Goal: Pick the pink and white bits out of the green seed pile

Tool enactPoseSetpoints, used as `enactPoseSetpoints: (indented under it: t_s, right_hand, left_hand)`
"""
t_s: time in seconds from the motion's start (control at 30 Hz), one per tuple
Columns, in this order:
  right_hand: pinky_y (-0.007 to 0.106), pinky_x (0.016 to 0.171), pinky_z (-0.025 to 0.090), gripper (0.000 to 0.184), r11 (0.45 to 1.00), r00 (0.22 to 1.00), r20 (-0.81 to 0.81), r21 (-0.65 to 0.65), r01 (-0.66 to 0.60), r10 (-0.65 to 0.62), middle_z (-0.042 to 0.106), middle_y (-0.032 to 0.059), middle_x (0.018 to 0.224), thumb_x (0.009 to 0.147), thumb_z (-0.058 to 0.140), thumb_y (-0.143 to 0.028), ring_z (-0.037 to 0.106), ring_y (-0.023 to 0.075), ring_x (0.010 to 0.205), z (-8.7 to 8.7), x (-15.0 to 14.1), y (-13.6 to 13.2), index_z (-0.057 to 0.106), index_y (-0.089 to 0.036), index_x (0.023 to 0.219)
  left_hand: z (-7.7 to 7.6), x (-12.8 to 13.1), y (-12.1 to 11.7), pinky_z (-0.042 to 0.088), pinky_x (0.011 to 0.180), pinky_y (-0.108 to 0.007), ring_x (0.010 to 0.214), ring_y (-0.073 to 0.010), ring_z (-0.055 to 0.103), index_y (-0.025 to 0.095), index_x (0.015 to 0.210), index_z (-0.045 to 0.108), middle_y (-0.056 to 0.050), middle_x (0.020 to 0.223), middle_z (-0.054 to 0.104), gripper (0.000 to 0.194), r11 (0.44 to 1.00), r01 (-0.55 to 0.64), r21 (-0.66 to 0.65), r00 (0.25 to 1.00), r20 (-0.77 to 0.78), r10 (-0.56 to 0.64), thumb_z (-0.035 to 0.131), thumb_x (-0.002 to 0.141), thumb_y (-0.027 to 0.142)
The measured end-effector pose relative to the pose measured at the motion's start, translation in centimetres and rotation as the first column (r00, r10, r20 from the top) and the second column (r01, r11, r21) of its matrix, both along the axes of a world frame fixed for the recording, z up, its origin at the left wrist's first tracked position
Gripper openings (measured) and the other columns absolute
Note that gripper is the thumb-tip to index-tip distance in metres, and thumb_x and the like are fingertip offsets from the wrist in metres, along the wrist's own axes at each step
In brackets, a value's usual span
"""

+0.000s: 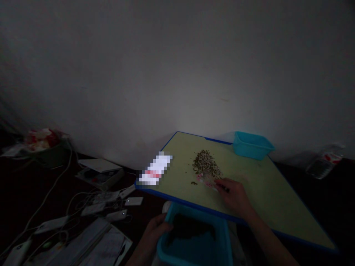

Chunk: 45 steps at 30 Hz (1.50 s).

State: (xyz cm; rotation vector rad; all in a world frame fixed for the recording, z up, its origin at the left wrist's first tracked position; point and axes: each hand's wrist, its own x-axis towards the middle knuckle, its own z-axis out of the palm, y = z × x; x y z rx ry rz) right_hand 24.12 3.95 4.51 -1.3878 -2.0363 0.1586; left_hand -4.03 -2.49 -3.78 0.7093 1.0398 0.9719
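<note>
My left hand (156,231) grips the left rim of a blue plastic basin (229,244) below the table's front edge. Inside the basin lies a dark heap (191,227), its grains too dim to make out. Over the tabletop, my right hand (234,194) pinches a thin, pale piece with pink patterning (206,180); its exact kind is unclear. That piece touches the near side of a spread pile of small brown and pale grains (205,162). A few grains form a small separate clump (193,183) to the left of the piece.
The pale yellow folding table (277,207) has a blue edge and stands against a wall. A second blue basin (252,146) sits at its back right corner, a blurred bright phone-like screen (155,170) at its left. Cables, white power banks (134,201) and papers (94,244) lie left.
</note>
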Motion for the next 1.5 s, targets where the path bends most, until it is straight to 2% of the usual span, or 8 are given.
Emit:
enactPoseSetpoints:
  t_s: [0.23,0.47,0.67,0.77,1.0,1.13,1.33,1.5]
  right_hand:
    - [0.032,0.068,0.050,0.025,0.989,0.990,-0.142,-0.147,-0.014,-0.007,0.069,0.0047,0.091,0.076,0.053,-0.028,0.064,0.0210,0.077,0.7,-1.0,1.9,0.068,-0.021,0.095]
    - [0.032,0.065,0.049,0.025,0.971,0.986,-0.155,-0.219,-0.099,0.066,0.070,0.0037,0.084,0.075,0.054,-0.027,0.064,0.0202,0.070,1.1,-1.8,2.8,0.069,-0.021,0.094]
    - [0.029,0.064,0.048,0.024,0.956,0.975,-0.195,-0.252,-0.150,0.101,0.070,0.0025,0.085,0.075,0.054,-0.028,0.063,0.0197,0.071,1.1,-1.9,2.5,0.069,-0.021,0.093]
    - [0.029,0.063,0.048,0.024,0.954,0.973,-0.207,-0.258,-0.154,0.101,0.070,0.0031,0.085,0.074,0.056,-0.028,0.063,0.0193,0.071,1.1,-2.0,2.6,0.070,-0.020,0.092]
    - [0.028,0.061,0.049,0.024,0.945,0.972,-0.216,-0.291,-0.151,0.089,0.070,0.0023,0.080,0.074,0.056,-0.028,0.063,0.0183,0.068,1.3,-1.8,2.4,0.069,-0.020,0.091]
    - [0.031,0.065,0.049,0.024,0.954,0.970,-0.233,-0.267,-0.139,0.076,0.070,0.0034,0.084,0.074,0.055,-0.028,0.063,0.0197,0.072,1.4,-1.9,2.4,0.069,-0.020,0.093]
    - [0.030,0.067,0.050,0.023,0.941,0.973,-0.198,-0.290,-0.175,0.120,0.070,0.0020,0.085,0.074,0.057,-0.028,0.063,0.0184,0.072,1.0,-2.0,2.5,0.069,-0.021,0.093]
    - [0.031,0.070,0.049,0.023,0.927,0.965,-0.228,-0.317,-0.202,0.133,0.070,0.0026,0.086,0.074,0.057,-0.030,0.063,0.0191,0.076,0.9,-1.9,2.5,0.069,-0.020,0.092]
  left_hand:
    - [2.3,0.0,-0.7,0.045,0.052,-0.028,0.056,-0.0203,0.063,0.011,0.085,0.067,-0.004,0.061,0.070,0.023,0.999,-0.008,0.040,1.000,0.015,0.008,0.059,0.064,0.016]
    - [2.2,0.1,-0.5,0.043,0.047,-0.027,0.048,-0.0189,0.059,0.011,0.078,0.068,-0.003,0.053,0.067,0.021,1.000,-0.028,0.003,0.999,0.025,0.028,0.060,0.060,0.017]
    - [3.2,0.3,-0.9,0.046,0.053,-0.029,0.054,-0.0197,0.060,0.012,0.081,0.068,-0.003,0.058,0.068,0.025,0.999,-0.050,0.001,0.998,0.031,0.050,0.061,0.059,0.020]
    - [2.6,0.3,-0.6,0.045,0.051,-0.028,0.053,-0.0204,0.061,0.011,0.080,0.068,-0.003,0.057,0.068,0.024,1.000,-0.011,0.014,0.999,0.035,0.011,0.062,0.059,0.021]
    - [-1.0,-0.3,0.4,0.044,0.049,-0.030,0.050,-0.0207,0.060,0.011,0.083,0.067,-0.004,0.057,0.068,0.028,1.000,0.017,0.004,0.998,0.061,-0.017,0.063,0.058,0.022]
    - [-1.4,-0.3,0.6,0.043,0.048,-0.030,0.051,-0.0222,0.060,0.010,0.082,0.067,-0.005,0.056,0.067,0.030,1.000,0.018,0.010,0.999,0.035,-0.018,0.064,0.055,0.023]
    - [1.2,0.1,-0.2,0.042,0.045,-0.027,0.048,-0.0197,0.058,0.010,0.072,0.067,-0.003,0.050,0.064,0.019,0.999,0.022,0.029,0.999,0.022,-0.023,0.065,0.055,0.019]
    - [2.6,0.2,-0.7,0.046,0.056,-0.030,0.056,-0.0193,0.061,0.011,0.087,0.066,-0.004,0.062,0.068,0.022,0.998,0.010,0.062,0.999,0.051,-0.013,0.056,0.067,0.016]
